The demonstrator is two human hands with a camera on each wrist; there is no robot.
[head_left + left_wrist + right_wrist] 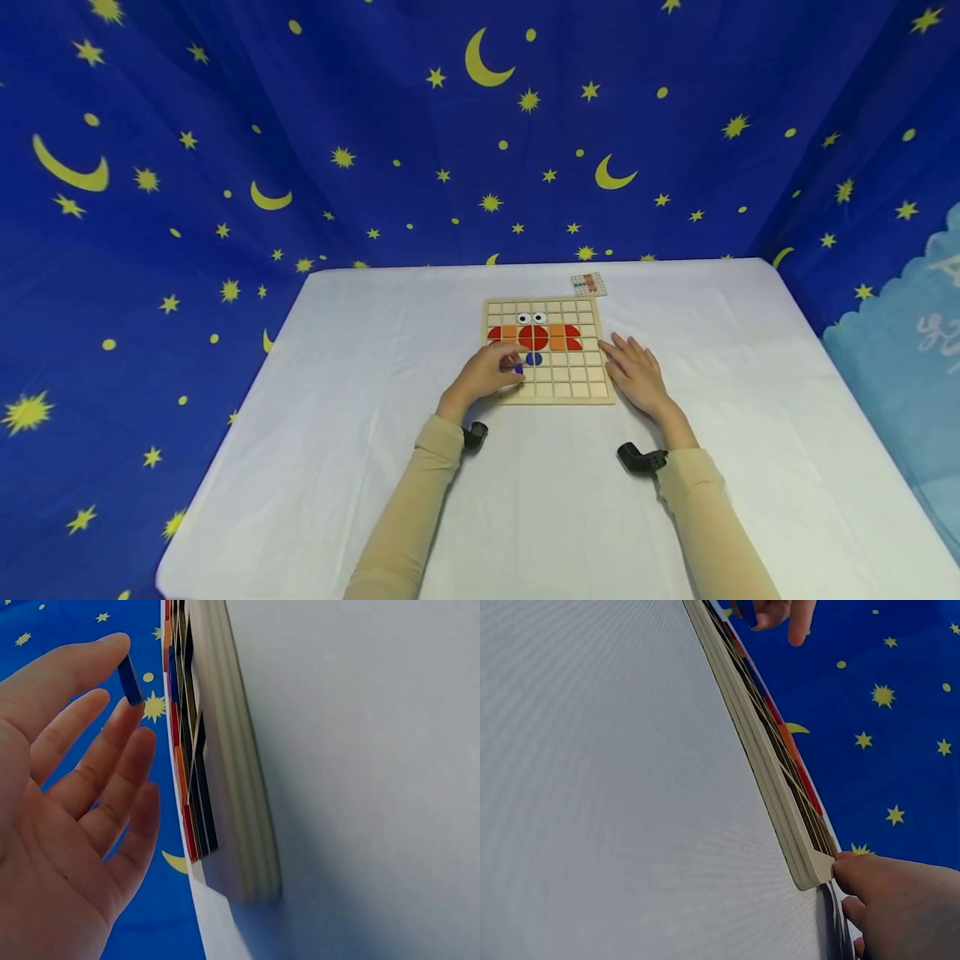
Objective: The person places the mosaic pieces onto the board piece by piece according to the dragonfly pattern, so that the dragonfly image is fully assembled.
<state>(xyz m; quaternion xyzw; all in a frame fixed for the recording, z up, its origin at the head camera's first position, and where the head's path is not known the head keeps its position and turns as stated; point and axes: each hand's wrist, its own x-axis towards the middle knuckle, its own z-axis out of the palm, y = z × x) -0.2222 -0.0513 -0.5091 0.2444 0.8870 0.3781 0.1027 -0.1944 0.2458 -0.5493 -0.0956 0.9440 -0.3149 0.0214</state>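
Observation:
A wooden grid board [557, 389] lies on the table, bearing red and orange pieces, two eye pieces [539, 318] and a blue round piece [534, 359]. Over its left part, my left hand [483, 372] pinches a small blue tile [130, 681] between thumb and a fingertip, its other fingers spread apart. My right hand [636, 372] lies at the board's right edge with fingers extended. In the right wrist view, its thumb [855, 871] touches the corner of the board's frame.
A small patterned card [588, 284] lies behind the board, by its far right corner. White cloth [337, 467] covers the table. A blue curtain [420, 125] with stars and moons hangs behind. Each wrist wears a black camera mount [641, 458].

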